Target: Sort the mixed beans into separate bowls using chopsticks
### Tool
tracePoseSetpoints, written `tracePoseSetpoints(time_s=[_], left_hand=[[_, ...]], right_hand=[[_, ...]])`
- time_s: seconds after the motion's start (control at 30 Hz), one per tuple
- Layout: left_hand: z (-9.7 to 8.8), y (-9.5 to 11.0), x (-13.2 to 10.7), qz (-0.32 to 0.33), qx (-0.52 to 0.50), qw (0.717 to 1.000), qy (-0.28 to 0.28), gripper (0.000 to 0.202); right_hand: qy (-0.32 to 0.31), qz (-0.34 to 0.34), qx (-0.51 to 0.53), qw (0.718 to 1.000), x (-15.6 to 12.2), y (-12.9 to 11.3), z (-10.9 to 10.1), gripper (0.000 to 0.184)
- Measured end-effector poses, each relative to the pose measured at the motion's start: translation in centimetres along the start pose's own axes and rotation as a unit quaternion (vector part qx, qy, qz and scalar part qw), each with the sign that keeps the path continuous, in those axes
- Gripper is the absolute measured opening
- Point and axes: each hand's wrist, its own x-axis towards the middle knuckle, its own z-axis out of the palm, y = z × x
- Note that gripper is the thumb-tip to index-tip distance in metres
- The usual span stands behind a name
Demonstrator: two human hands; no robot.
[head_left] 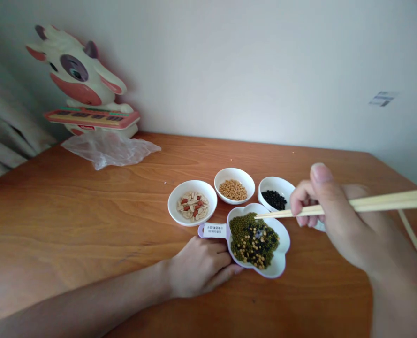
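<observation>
My right hand (329, 206) is closed on a pair of wooden chopsticks (370, 203); their tips reach over the far edge of a flower-shaped white dish (282, 263) of mixed green, yellow and dark beans. My left hand (199, 265) rests on the table with fingers curled against the dish's left rim, beside its labelled handle (213, 230). Behind the dish stand three small white bowls: one with pale seeds and red bits (192, 203), one with yellow beans (234, 185), one with black beans (276, 192).
A cow-shaped toy with a keyboard (83, 84) stands at the back left against the wall, with crumpled clear plastic (109, 148) in front of it. A loose chopstick (412, 234) lies at the right. The wooden table (71, 211) spreads wide to the left.
</observation>
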Motion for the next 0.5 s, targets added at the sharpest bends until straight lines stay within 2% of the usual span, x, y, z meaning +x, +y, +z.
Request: tracePoseSetpoints(time_s=[0.07, 0.3, 0.5], left_hand=[[-0.1, 0.0, 0.1, 0.000, -0.001, 1.000, 0.001, 0.036], [-0.3, 0.1, 0.0, -0.001, -0.007, 1.000, -0.010, 0.035], [-0.7, 0.3, 0.1, -0.011, -0.034, 0.999, -0.010, 0.035]], right_hand=[[-0.010, -0.005, 0.003, 1.000, 0.2, 0.2, 0.4, 0.075], [-0.025, 0.018, 0.068, 0.997, -2.3, 3.9, 2.2, 0.075], [-0.033, -0.010, 0.093, 0.995, -3.0, 4.2, 1.7, 0.070]])
